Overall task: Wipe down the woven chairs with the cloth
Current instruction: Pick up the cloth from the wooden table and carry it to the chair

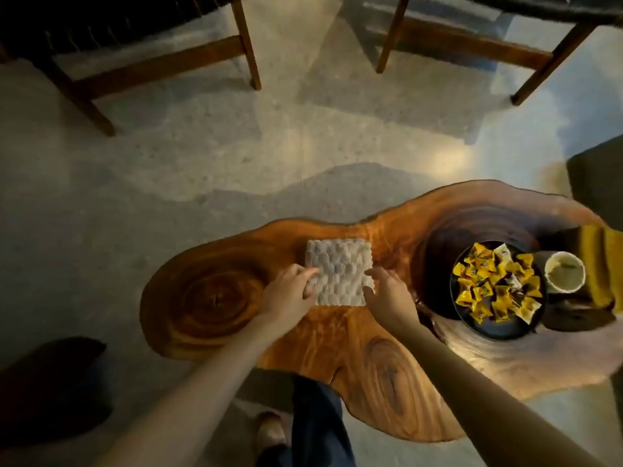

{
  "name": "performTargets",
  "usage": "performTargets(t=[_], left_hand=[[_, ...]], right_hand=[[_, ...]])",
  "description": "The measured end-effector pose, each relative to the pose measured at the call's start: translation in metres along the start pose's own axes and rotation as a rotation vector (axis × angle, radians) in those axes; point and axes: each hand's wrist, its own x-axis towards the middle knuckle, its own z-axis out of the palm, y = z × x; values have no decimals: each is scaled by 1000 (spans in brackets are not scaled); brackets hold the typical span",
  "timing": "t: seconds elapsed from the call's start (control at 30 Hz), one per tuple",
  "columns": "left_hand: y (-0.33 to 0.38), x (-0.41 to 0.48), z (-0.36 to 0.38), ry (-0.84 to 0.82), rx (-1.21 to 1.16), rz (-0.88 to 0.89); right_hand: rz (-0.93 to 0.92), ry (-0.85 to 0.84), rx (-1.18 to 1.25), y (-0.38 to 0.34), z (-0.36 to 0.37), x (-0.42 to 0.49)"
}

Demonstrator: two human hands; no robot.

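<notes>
Cloth (338, 271) lies folded flat on the wooden table (209, 298), well apart from the woven chairs (168, 60); left hand (290, 289) rests bent fingers on its left edge, grip unclear; right hand (387, 294) is spread open at its right edge, holding nothing; plate (488, 328) of sweets nearby.

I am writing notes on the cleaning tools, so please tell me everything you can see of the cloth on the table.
The cloth is pale grey-white with a bumpy, pebbled texture, forming a flat, nearly square pad. It lies flat on the wooden table, near its far edge, left of the dark plate of yellow sweets. The left hand touches its near left edge, the right hand its near right edge; whether either pinches it cannot be told.
</notes>
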Motion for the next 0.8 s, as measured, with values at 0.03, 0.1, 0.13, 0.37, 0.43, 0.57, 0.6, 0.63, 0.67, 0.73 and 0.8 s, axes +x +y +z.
performTargets(t=[0.03,0.1,0.13,0.37,0.43,0.57,0.6,0.63,0.67,0.73,0.8], left_hand=[[-3,7,9,-27,33,2],[-9,18,29,-32,76,-9],[-13,21,39,-48,97,-14],[-26,26,77,115,131,34],[-26,23,71,140,94,37],[-13,4,33,231,13,30],[-7,-2,19,267,-8,47],[0,-9,4,305,-38,59],[7,-15,-14,342,-76,67],[21,-30,-51,414,-151,74],[33,-46,-90,493,-212,90]], right_hand=[[22,-6,13,4,9,7],[58,4,50,16,27,21],[80,-6,62,20,35,26],[190,104,215,38,70,45],[171,119,245,35,65,41],[48,184,317,14,31,17],[16,203,336,5,18,9],[-18,220,360,-6,4,1],[-55,237,386,-18,-11,-8],[-132,257,435,-44,-43,-24],[-198,243,458,-74,-73,-40]])
